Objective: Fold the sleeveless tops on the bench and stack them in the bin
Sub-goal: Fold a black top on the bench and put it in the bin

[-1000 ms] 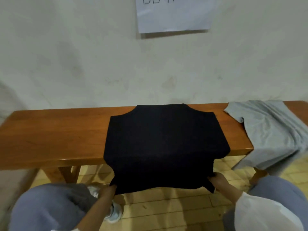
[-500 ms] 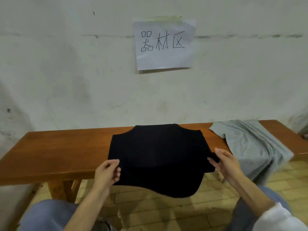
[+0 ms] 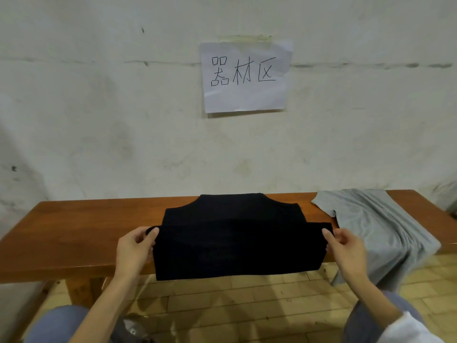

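The black top (image 3: 235,233) lies in the middle of the bench (image 3: 86,231), shoulders toward the wall and the folded part hanging over the near edge. I've got a hem corner pinched in each hand, left hand (image 3: 134,246) on the left one, right hand (image 3: 346,246) on the right, both held up above the cloth. My worry is the slack middle sagging so the hem lands crooked, or the whole thing sliding off the smooth wood. That right corner is also near the grey top (image 3: 371,226) draped over the right end and could drag it.
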A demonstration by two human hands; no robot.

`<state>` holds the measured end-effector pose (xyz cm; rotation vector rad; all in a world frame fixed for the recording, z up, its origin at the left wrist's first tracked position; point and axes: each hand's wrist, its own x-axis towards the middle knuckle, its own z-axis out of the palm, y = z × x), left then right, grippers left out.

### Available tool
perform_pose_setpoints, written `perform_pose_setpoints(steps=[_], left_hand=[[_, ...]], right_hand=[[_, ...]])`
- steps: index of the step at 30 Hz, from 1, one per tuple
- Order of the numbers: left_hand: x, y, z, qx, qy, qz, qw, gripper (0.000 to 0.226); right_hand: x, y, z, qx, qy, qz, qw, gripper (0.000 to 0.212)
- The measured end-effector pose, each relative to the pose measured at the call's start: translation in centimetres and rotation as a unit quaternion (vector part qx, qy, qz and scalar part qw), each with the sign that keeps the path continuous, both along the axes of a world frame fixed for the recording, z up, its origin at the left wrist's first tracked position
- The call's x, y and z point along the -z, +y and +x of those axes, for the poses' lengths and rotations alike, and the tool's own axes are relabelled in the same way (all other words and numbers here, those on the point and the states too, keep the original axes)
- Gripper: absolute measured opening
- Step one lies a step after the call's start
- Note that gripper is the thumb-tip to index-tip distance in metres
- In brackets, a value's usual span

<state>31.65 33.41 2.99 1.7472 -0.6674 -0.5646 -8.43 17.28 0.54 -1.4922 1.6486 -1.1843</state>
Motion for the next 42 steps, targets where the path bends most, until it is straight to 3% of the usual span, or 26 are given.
perform_pose_setpoints(steps=[3,11,15,19,21,23,27,30,33,38,40,42], left_hand=[[0.6,-0.1,0.2,-0.007,-0.081,0.015,0.997,0.009],[-0.4,-2.4,-1.4,-0.101,-0.102,-0.139,0.980,0.012],[0.1,-7.0,1.6,-0.133,-0.119,-0.131,0.975,0.017],[3.1,-12.2,5.2,-0.113,-0.154,-0.032,0.981,0.020],[4.9,-14.0,6.4,-0.085,-0.194,0.080,0.974,0.024],[6.2,-14.7,6.4,-0.060,-0.255,0.206,0.943,0.037],[6.8,-14.2,1.9,0.040,-0.381,0.182,0.905,0.043],[8.4,-13.1,-2.2,0.178,-0.431,0.250,0.849,0.061],[9.8,-11.7,-3.7,0.183,-0.482,0.288,0.807,0.080],[9.4,-11.1,-3.6,0.177,-0.468,0.287,0.817,0.075],[8.9,-10.8,-3.8,0.177,-0.421,0.228,0.860,0.059],[8.0,-9.4,-4.4,0.185,-0.380,0.122,0.898,0.039]], right_hand=[[0.2,0.0,0.3,0.000,0.055,-0.084,0.995,0.023],[-0.7,-1.4,2.3,0.032,-0.024,-0.120,0.992,0.009],[-0.5,-6.2,4.0,0.068,-0.004,-0.112,0.991,0.013],[1.0,-12.2,6.4,0.087,0.045,-0.093,0.991,0.022],[2.5,-14.3,7.2,0.071,0.116,-0.054,0.989,0.022],[3.8,-15.0,7.9,0.061,0.213,-0.013,0.975,0.028],[5.1,-12.0,10.1,-0.052,0.310,-0.050,0.948,0.048],[6.7,-9.2,11.1,-0.170,0.427,-0.008,0.888,0.063],[7.3,-8.2,10.3,-0.178,0.477,0.031,0.860,0.069],[6.5,-8.1,10.0,-0.189,0.476,0.057,0.857,0.068],[5.9,-7.7,10.1,-0.199,0.425,0.058,0.881,0.062],[4.9,-5.5,10.1,-0.185,0.326,0.022,0.927,0.048]])
